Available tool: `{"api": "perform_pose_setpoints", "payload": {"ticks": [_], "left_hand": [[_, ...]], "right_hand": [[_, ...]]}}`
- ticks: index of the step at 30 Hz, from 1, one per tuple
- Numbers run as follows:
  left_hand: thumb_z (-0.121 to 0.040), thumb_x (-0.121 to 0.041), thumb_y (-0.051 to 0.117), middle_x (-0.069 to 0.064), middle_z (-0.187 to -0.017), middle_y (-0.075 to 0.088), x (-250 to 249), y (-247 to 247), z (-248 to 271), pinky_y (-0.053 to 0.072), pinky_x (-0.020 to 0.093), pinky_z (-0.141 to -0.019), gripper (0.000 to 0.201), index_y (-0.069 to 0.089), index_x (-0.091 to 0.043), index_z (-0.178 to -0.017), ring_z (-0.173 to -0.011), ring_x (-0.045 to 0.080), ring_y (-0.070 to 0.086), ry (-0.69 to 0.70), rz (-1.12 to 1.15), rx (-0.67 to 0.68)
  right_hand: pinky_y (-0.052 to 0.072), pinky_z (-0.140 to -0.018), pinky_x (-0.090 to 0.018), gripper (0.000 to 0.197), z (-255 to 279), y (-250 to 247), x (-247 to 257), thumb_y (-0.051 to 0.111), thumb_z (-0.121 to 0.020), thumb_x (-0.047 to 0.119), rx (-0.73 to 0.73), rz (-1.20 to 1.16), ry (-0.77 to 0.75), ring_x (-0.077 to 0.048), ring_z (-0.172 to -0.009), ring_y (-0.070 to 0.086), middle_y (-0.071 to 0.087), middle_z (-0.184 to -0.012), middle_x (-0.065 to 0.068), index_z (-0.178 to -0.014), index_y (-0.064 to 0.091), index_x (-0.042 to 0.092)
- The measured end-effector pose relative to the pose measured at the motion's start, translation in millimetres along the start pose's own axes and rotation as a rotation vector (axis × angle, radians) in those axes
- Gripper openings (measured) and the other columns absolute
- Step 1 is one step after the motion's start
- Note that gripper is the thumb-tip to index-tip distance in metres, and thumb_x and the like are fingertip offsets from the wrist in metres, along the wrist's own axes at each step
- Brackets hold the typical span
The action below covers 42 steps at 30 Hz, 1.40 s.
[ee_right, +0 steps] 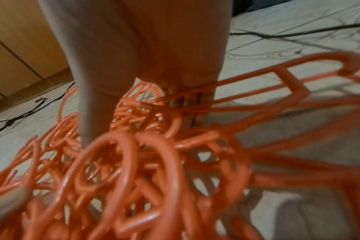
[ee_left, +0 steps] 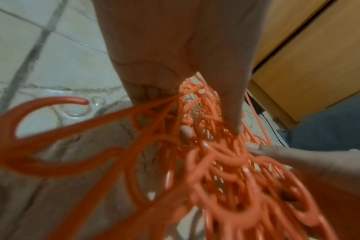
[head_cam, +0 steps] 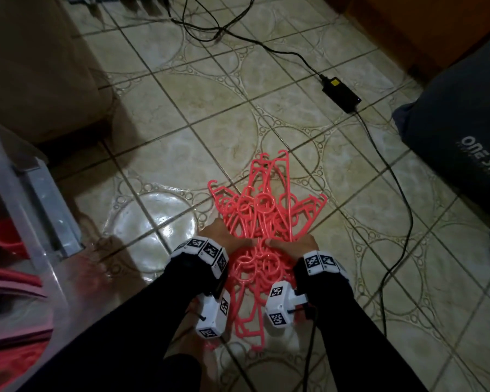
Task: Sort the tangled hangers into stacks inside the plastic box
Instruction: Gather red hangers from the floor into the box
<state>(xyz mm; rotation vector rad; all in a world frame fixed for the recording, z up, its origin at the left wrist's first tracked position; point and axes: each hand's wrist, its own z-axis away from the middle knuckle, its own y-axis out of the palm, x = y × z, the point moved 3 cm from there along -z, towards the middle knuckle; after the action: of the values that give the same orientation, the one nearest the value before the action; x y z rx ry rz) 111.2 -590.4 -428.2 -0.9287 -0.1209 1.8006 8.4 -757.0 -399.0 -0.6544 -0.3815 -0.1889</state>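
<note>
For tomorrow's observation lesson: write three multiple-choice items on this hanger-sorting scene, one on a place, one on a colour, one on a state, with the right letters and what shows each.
1. Where does the plastic box stand, seen from the person?
A. to the left of the hands
B. beyond the power brick
C. on the blue bag

2. What colour are the hangers?
A. white
B. coral pink
C. black

3. What are the two hands doing?
A. lying flat on the tiles
B. pulling a cable
C. both gripping the hanger bundle

Answers:
1 A: in the head view the clear box fills the left edge, while the power brick and blue bag lie to the right.
2 B: every hanger in the bundle is the same coral pink.
3 C: the left hand and right hand meet at the middle of the bundle, and both wrist views show fingers curled into the hangers.
</note>
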Motion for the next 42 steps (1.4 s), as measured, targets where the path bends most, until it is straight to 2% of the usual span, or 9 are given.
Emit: {"api": "perform_pose_setpoints", "payload": {"ticks": [4, 8, 16, 23, 25, 28, 34, 39, 42], "left_hand": [[-0.057, -0.066, 0.077, 0.009, -0.12, 0.06, -5, 0, 5, 0.051, 0.041, -0.088, 0.101, 0.038, -0.012, -0.132, -0.103, 0.028, 0.061, 0.003, 0.059, 0.028], [-0.066, -0.045, 0.082, 0.009, -0.113, 0.06, -7, 7, 13, 0.05, 0.031, -0.07, 0.092, 0.03, -0.012, -0.135, -0.088, 0.023, 0.063, -0.002, 0.305, -0.015], [-0.059, -0.041, 0.087, 0.009, -0.124, 0.059, 2, 13, 18, 0.05, 0.037, -0.088, 0.097, 0.034, -0.016, -0.136, -0.101, 0.027, 0.063, -0.013, 0.597, 0.081], [-0.059, -0.041, 0.086, 0.009, -0.124, 0.058, 4, 13, 13, 0.054, 0.038, -0.081, 0.097, 0.031, -0.016, -0.135, -0.098, 0.024, 0.063, 0.032, 0.675, 0.123], [-0.06, -0.041, 0.086, 0.01, -0.118, 0.06, 6, 14, 14, 0.055, 0.035, -0.079, 0.095, 0.03, -0.014, -0.133, -0.096, 0.023, 0.065, 0.049, 0.659, 0.121], [-0.066, -0.034, 0.084, 0.001, -0.1, 0.063, 9, 13, 16, 0.053, 0.021, -0.06, 0.084, 0.034, -0.013, -0.129, -0.08, 0.011, 0.066, 0.084, 0.667, 0.1], [-0.06, -0.04, 0.087, 0.006, -0.106, 0.069, -2, -1, 29, 0.058, 0.035, -0.074, 0.086, 0.04, -0.02, -0.129, -0.085, 0.019, 0.071, 0.146, 0.742, 0.121], [-0.049, -0.054, 0.085, 0.003, -0.104, 0.067, -37, -37, 52, 0.057, 0.03, -0.062, 0.098, 0.039, -0.023, -0.13, -0.083, 0.02, 0.071, 0.205, 0.742, 0.065], [-0.047, -0.062, 0.081, 0.006, -0.109, 0.063, -67, -73, 69, 0.057, 0.036, -0.072, 0.1, 0.038, -0.018, -0.125, -0.09, 0.021, 0.067, 0.279, 0.651, 0.003]], "right_hand": [[0.052, -0.084, -0.057, 0.146, 0, 6, 0, 0.09, -0.011, 0.057, 0.058, -0.062, -0.028, -0.036, -0.106, 0.062, 0.06, -0.122, -0.021, -0.137, 0.035, 0.007], [0.05, -0.088, -0.058, 0.135, 12, 6, 3, 0.094, -0.03, 0.046, 0.061, -0.1, -0.017, -0.039, -0.114, 0.056, 0.049, -0.135, -0.021, -0.141, 0.023, 0.019], [0.053, -0.087, -0.048, 0.109, 12, 15, 19, 0.093, -0.045, 0.029, 0.098, -0.04, -0.068, -0.034, -0.103, 0.063, 0.058, -0.121, -0.024, -0.134, 0.037, 0.0], [0.048, -0.046, -0.021, 0.06, 17, 13, 17, 0.088, -0.058, 0.029, 0.243, -0.034, -0.046, -0.02, -0.052, 0.068, 0.072, -0.069, -0.012, -0.102, 0.063, -0.004], [0.051, -0.049, -0.023, 0.074, 17, 14, 14, 0.087, -0.058, 0.03, 0.256, -0.06, -0.06, -0.022, -0.062, 0.07, 0.072, -0.084, -0.015, -0.116, 0.056, -0.003], [0.057, -0.077, -0.04, 0.1, 21, 19, 12, 0.088, -0.054, 0.035, 0.245, -0.086, -0.088, -0.032, -0.095, 0.066, 0.064, -0.114, -0.019, -0.136, 0.038, 0.007], [0.045, -0.096, -0.057, 0.121, 36, 10, 26, 0.088, -0.047, 0.048, 0.286, -0.098, -0.166, -0.038, -0.116, 0.055, 0.051, -0.135, -0.018, -0.145, 0.022, 0.023], [0.056, -0.071, -0.038, 0.104, 57, -21, 68, 0.078, -0.067, 0.051, 0.245, 0.003, -0.32, -0.027, -0.092, 0.064, 0.056, -0.124, -0.017, -0.145, 0.016, 0.023], [0.056, -0.078, -0.046, 0.093, 78, -45, 107, 0.072, -0.073, 0.054, 0.173, 0.097, -0.463, -0.028, -0.089, 0.065, 0.061, -0.113, -0.014, -0.141, 0.022, 0.016]]}}
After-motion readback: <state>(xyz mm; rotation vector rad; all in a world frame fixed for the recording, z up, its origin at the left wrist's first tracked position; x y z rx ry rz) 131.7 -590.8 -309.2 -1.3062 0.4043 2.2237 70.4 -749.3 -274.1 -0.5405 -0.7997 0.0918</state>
